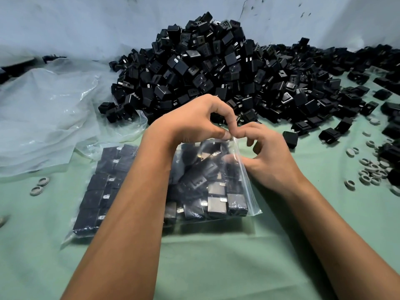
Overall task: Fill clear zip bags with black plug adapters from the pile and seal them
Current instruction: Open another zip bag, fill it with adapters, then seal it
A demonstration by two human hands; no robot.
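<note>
A clear zip bag (236, 191) full of black plug adapters lies on the green cloth in front of me. My left hand (194, 120) pinches the bag's top strip between thumb and curled fingers. My right hand (266, 148) pinches the same strip right beside it, at the bag's top right corner. Behind both hands rises the big pile of black adapters (205, 66). A second bag of neatly packed adapters (101, 187) lies under my left forearm, to the left.
Crumpled clear plastic sheeting (47, 109) covers the left of the table. Loose adapters (329, 135) and several small white rings (372, 169) are scattered at the right; two rings (40, 185) lie at the left. Green cloth (216, 256) spreads near me.
</note>
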